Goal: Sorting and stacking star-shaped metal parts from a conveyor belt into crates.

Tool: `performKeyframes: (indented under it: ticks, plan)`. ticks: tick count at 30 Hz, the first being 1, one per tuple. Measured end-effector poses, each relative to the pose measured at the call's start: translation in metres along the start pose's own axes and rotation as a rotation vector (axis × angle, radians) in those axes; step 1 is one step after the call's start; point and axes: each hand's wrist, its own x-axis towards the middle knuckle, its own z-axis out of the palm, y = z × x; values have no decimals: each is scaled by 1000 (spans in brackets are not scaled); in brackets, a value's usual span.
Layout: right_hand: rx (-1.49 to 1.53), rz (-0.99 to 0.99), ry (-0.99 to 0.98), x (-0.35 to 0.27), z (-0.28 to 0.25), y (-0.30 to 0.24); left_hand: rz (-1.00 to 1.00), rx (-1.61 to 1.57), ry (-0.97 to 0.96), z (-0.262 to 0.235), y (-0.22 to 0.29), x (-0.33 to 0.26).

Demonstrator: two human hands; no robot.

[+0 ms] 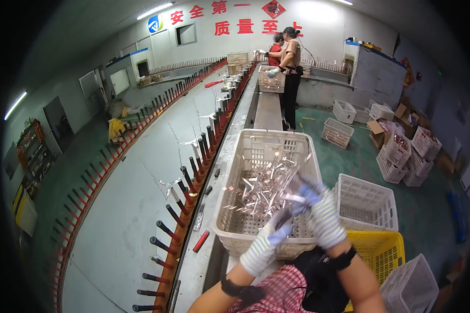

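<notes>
Both my hands wear striped work gloves with grey-blue fingers and are over a white plastic crate [226,208] that holds many small shiny metal pieces [263,190]. My left hand [269,242] is at the crate's near side, its fingers closed and pointing toward the right hand. Whatever sits in its fingertips is hidden. My right hand [322,211] is above the crate's right side, fingers curled and partly blurred. A pale, flat metal strip [294,198] shows at its fingertips, close to the left fingers.
Along the left runs a conveyor rail with upright black-tipped rods [162,229]; a loose red tube [201,241] lies beside it. To my right stand a white crate [368,195] and a yellow crate [373,245]. Two people [291,57] work farther along, near more crates [402,151].
</notes>
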Motion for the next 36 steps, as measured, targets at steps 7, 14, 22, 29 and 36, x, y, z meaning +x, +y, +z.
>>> performKeyframes:
  ticks: [7, 14, 22, 29, 36]
  plan:
    - [-1647, -582, -34, 141, -21, -21, 481, 774, 601, -74, 12, -94]
    - [-1548, -362, -144, 144, -20, 33, 670, 867, 974, -133, 14, -113]
    - [-1386, -196, -520, -12, -41, -1, 678, 663, 1423, -188, 38, -132]
    - [-1647, -42, -601, -105, -51, 50, 919, 879, 1180, -122, 88, -155]
    - [-1845, 47, -470, -113, -38, 60, 635, 986, 997, -149, 44, -111]
